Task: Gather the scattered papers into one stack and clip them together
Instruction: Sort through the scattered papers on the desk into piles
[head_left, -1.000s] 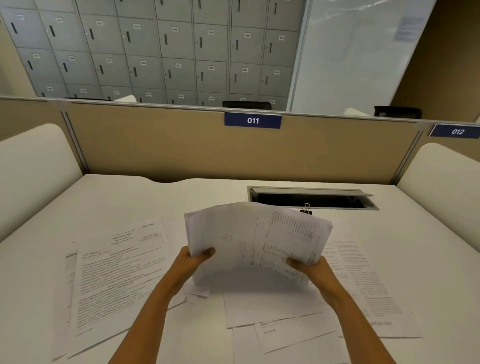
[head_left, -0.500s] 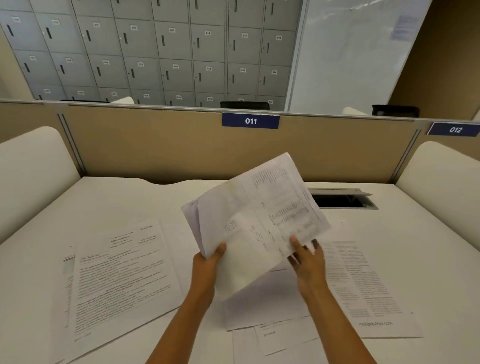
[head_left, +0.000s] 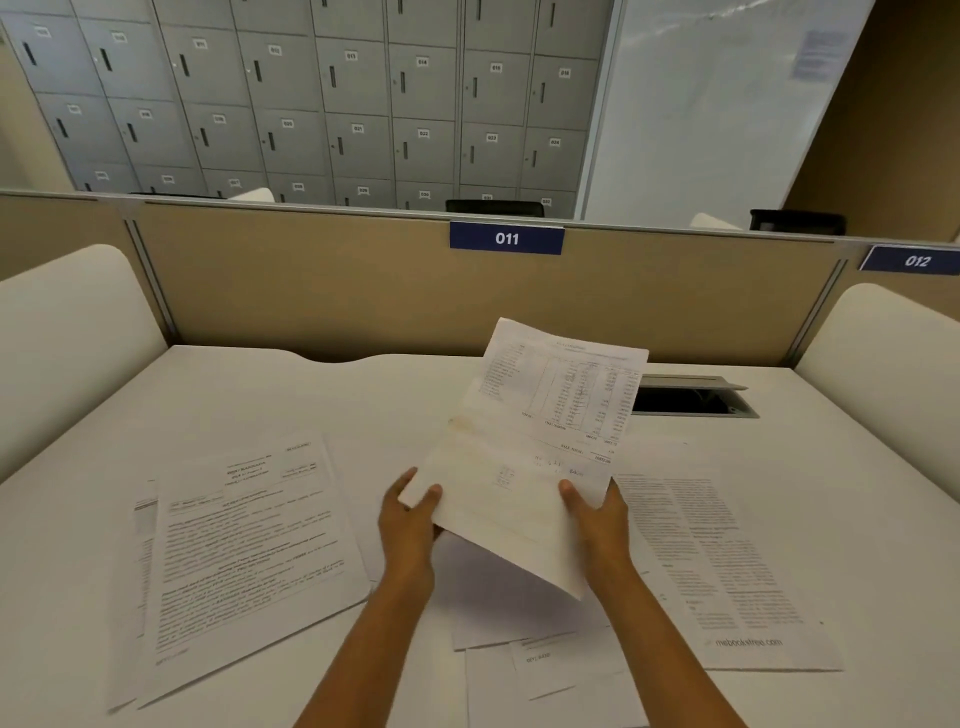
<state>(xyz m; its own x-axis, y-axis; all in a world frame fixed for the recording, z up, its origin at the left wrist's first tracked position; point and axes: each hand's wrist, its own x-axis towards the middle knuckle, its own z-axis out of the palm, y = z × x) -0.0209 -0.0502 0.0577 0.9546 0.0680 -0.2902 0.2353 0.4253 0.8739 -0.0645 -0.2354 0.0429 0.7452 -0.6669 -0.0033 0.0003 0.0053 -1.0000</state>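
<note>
Left hand clamped on the lower left corner of the stack, thumb on top, fingers curled beneath. Right hand gripping the lower right edge the same way, thumb on the face of the top sheet. Stack held up off the desk, tilted with its far end leaning right, near corner hanging between the two forearms. On its top sheet a table of figures in columns, print too small to read. Below and around, loose on the desk: to the left a heap of printed pages, overlapping and skewed, text blurred; to the right a two-column page, lying flat, with "mebooksfree.com" along its near edge; at the near edge more sheets, partly under the arms, one with a short line of unreadable print. Behind the stack, to the right, an open cable hatch sunk in the desk. At the back a tan partition with a blue tag reading "011", and further right a second tag reading "012". Beyond it grey lockers, small number plates on the doors, among them 013 to 016 and 021 to 024. Right of those a whiteboard.
</note>
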